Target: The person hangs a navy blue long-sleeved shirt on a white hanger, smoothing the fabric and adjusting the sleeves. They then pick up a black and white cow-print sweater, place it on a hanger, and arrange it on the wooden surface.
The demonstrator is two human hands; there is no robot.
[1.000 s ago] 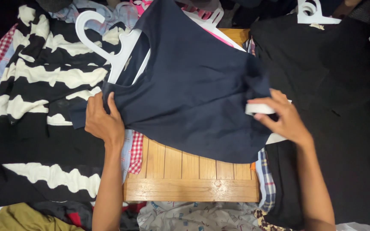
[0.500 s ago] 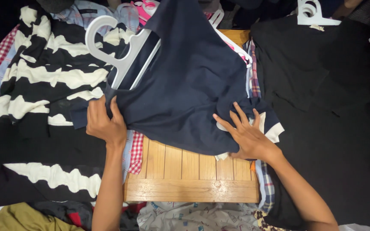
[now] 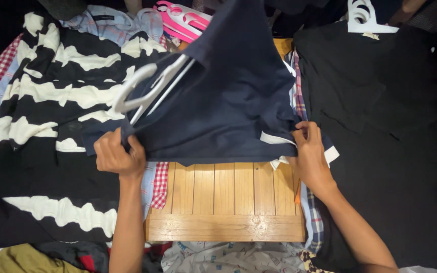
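Hands [image 3: 120,156] [image 3: 310,154] gripping navy shirt [image 3: 223,106] (white hanger [image 3: 142,93] seemingly inside)

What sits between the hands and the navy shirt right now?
Nothing visible. The left hand grips the navy shirt at its lower left corner; the right hand pinches its lower right edge.

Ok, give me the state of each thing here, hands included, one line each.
Navy shirt: lifted off the table, gripped at both lower corners.
White hanger: tilted, partly inside the navy shirt.
Left hand: closed on the shirt's left corner.
Right hand: pinching the shirt's white-edged right corner.
Striped top: lying flat.
Black shirt: lying flat, hanger at its neck.
Wooden table: partly uncovered.
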